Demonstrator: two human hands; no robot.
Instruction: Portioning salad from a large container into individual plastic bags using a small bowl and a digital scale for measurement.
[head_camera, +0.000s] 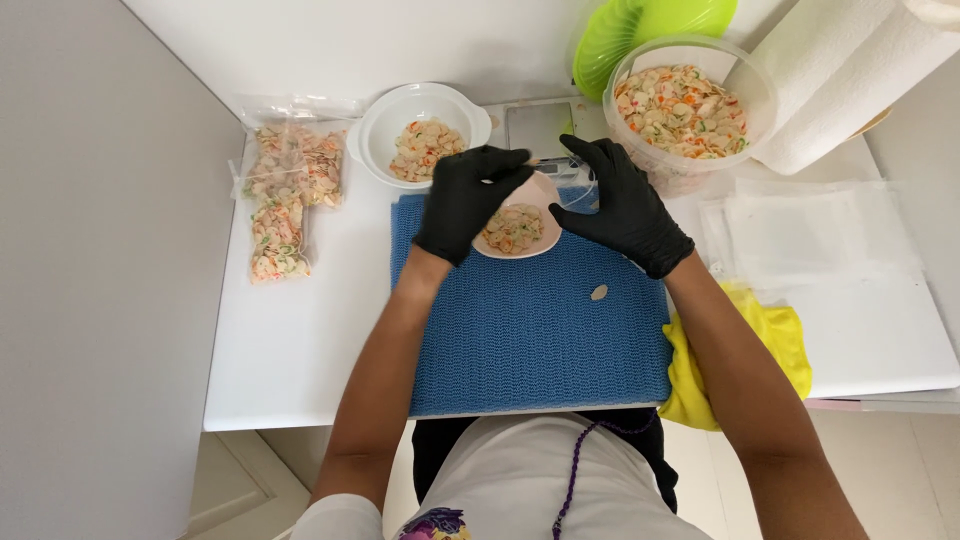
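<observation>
Both my hands wear black gloves. My left hand (463, 200) grips the left rim of a small pale pink bowl (532, 198) holding several pale, orange and green chips, tilted over the blue mat (530, 320). My right hand (620, 205) is at the bowl's right side, fingers spread near a clear plastic bag edge; whether it grips the bag I cannot tell. A white bowl (385, 120) with more chips stands just behind my left hand. One loose chip (599, 292) lies on the mat.
A small scale (535, 128) sits behind the hands. A large clear tub (760, 90) of chips, a green lid (620, 35) and a paper towel roll (850, 70) stand at back right. Filled bags (285, 195) lie left; empty bags (810, 240) and a yellow cloth (780, 345) right.
</observation>
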